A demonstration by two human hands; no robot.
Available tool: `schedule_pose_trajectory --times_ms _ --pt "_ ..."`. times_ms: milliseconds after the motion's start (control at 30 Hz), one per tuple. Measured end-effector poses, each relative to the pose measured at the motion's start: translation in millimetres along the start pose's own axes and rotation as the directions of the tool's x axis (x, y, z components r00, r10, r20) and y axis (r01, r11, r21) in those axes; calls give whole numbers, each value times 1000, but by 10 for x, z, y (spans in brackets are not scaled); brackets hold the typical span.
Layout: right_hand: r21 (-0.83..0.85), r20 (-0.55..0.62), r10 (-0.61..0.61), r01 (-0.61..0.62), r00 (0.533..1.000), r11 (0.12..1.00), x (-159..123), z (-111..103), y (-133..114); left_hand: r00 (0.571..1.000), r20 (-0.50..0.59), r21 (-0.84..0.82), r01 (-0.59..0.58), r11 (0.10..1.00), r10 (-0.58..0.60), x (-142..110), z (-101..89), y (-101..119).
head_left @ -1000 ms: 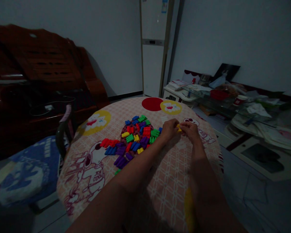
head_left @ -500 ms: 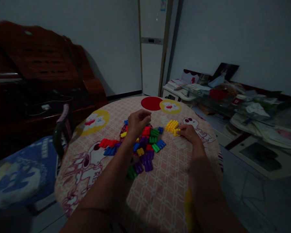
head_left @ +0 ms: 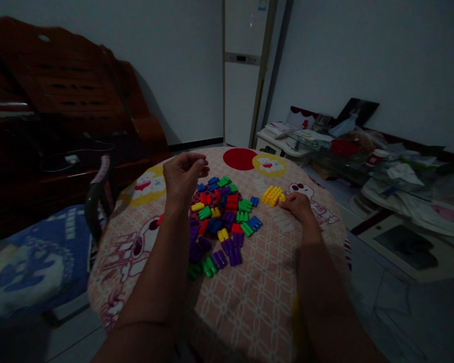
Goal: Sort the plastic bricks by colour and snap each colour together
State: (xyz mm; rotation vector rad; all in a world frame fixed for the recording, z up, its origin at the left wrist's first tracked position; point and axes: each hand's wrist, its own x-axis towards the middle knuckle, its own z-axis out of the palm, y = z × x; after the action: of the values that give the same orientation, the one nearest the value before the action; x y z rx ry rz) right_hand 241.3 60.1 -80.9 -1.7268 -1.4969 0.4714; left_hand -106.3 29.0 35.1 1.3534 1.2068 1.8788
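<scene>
My left hand is raised above the left side of a heap of colourful plastic building blocks. Its fingers are curled and the thumb is close to the index finger; whatever they hold, if anything, is hidden. On the right side of the table, my right hand pinches the near right edge of a group of yellow building blocks set close together in rows. Red, green, blue, purple and a few yellow blocks lie loose in the heap, partly covered by my left forearm.
A patterned cloth covers the round table. On the left stand a chair with a blue cushion and a wooden bench. A cluttered cabinet runs along the right, and a tall white unit fills the corner.
My left hand has moved left and slightly up, uncovering more blocks in the heap. My right hand stays at the yellow blocks. The whole view has shifted slightly.
</scene>
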Motion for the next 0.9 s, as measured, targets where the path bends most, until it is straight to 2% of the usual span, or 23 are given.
schedule_pose_trajectory --times_ms 100,167,300,400,500,600,700,767,900 --pt "80 52 16 -20 999 997 -1 -20 21 1000 1 15 17 1000 -17 5 0 3" --pt "66 49 -4 1 999 998 -2 -18 0 1000 9 17 22 1000 -22 5 1 1" --pt "-119 87 -83 93 993 989 -23 -7 -110 1000 3 9 22 1000 -22 5 -7 -3" --pt "-303 125 -140 173 982 937 -44 -6 -189 1000 -4 5 28 1000 -28 7 -15 2" --pt "-373 131 -151 189 980 908 -51 -11 -208 999 0 9 36 999 -36 10 -20 10" --pt "-310 107 -119 147 987 939 -34 -17 -148 999 5 11 35 999 -36 12 -22 11" --pt "-141 68 -52 62 996 988 -6 -15 -50 999 3 16 32 999 -32 12 -21 1" --pt "-54 31 -12 14 999 998 9 -7 4 999 11 16 30 999 -30 12 -19 -10" --pt "10 -10 20 -20 1000 1000 22 6 60 999 24 16 30 999 -30 13 -18 -28"
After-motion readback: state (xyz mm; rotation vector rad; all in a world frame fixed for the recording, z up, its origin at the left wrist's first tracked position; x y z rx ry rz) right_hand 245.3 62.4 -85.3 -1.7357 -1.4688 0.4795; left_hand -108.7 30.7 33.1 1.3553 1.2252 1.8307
